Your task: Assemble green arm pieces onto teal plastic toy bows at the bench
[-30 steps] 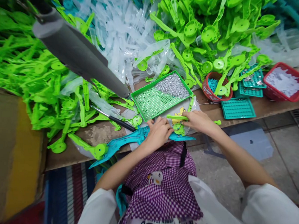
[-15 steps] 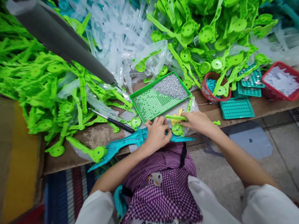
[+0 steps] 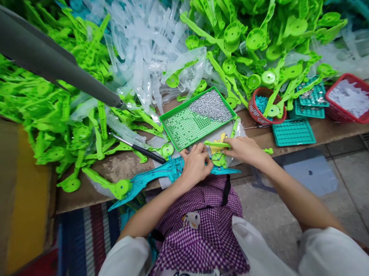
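Observation:
A long blue plastic part (image 3: 146, 177) with pointed ends lies along the table's front edge. My left hand (image 3: 196, 164) is closed over its middle, fingers curled down on it. My right hand (image 3: 243, 150) is closed, thumb and fingers pinched at a narrow light-green plastic piece (image 3: 217, 144). Just below that piece, a round green disc part (image 3: 218, 159) sits at the blue part's right portion, between my hands. What my fingertips press on is partly hidden.
A green tray (image 3: 175, 134) of small metal pieces stands beyond my hands. Heaps of green parts (image 3: 59, 115) and clear plastic parts (image 3: 148, 45) fill the back. Red baskets (image 3: 353, 114) and teal trays (image 3: 294, 133) stand right. A grey pole (image 3: 60, 66) slants overhead; a black-handled tool (image 3: 148, 153) lies left.
The grey pole has swung to the left, its tip now further left. My hands have barely moved, and the left forearm has shifted slightly.

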Action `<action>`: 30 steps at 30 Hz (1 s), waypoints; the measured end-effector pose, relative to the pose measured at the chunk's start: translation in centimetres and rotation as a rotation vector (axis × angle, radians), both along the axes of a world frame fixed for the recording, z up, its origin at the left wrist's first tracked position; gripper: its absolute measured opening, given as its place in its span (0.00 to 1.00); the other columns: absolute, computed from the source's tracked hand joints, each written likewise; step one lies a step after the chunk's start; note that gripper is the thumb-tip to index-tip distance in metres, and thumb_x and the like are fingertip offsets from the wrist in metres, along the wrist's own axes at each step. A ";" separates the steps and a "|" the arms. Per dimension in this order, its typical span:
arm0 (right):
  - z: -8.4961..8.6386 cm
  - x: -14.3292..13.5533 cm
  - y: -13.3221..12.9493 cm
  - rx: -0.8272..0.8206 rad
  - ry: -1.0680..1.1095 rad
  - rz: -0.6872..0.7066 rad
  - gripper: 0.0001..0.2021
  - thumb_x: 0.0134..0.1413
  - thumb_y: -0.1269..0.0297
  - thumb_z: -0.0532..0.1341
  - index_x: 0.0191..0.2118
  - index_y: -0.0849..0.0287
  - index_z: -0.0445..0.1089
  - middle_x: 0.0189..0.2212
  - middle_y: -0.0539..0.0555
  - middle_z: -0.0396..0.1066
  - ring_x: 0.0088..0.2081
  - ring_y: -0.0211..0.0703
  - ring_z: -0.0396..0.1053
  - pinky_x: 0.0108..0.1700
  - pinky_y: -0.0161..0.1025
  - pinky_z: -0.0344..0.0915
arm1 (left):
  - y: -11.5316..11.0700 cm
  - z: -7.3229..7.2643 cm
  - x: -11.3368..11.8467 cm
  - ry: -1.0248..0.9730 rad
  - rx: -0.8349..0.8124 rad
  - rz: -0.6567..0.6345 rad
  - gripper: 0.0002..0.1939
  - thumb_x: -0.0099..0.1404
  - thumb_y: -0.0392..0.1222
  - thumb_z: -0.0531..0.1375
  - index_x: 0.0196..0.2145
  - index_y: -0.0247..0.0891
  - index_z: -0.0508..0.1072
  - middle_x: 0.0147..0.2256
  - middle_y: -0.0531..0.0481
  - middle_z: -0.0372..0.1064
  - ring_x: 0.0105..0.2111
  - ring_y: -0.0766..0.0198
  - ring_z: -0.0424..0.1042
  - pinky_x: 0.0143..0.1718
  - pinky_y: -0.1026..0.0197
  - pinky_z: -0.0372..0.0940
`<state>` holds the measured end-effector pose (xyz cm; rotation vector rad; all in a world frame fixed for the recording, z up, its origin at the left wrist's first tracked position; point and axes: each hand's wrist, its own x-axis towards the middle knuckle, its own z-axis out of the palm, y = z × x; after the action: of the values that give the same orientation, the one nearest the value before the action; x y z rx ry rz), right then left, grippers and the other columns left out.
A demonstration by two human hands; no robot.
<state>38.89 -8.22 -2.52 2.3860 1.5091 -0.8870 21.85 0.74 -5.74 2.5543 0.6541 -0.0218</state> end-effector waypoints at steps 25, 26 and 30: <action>-0.5 -8.7 -4.6 0.040 -0.062 0.088 0.29 0.61 0.66 0.49 0.67 0.54 0.49 0.40 0.57 0.77 0.34 0.43 0.76 0.30 0.35 0.62 | 0.4 -0.4 -0.7 0.014 -0.055 0.004 0.08 0.60 0.39 0.58 0.24 0.37 0.71 0.40 0.49 0.67 0.43 0.56 0.64 0.42 0.50 0.50; -0.4 -8.5 -4.3 0.021 -0.062 0.097 0.29 0.61 0.65 0.50 0.67 0.54 0.49 0.40 0.57 0.77 0.34 0.44 0.76 0.30 0.35 0.63 | 0.5 -0.4 -0.7 0.015 -0.061 0.006 0.08 0.60 0.39 0.58 0.24 0.37 0.72 0.40 0.49 0.67 0.43 0.56 0.64 0.42 0.50 0.50; -0.2 -8.0 -4.1 0.022 -0.055 0.118 0.26 0.64 0.62 0.47 0.67 0.53 0.50 0.38 0.57 0.78 0.34 0.46 0.76 0.31 0.36 0.64 | 0.6 -0.5 -0.7 0.018 -0.071 0.005 0.08 0.60 0.40 0.59 0.25 0.38 0.73 0.40 0.49 0.67 0.43 0.56 0.64 0.43 0.50 0.50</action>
<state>30.92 -12.31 -2.73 2.2891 1.6274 -0.7770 21.16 1.38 -6.23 2.4872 0.6552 -0.0647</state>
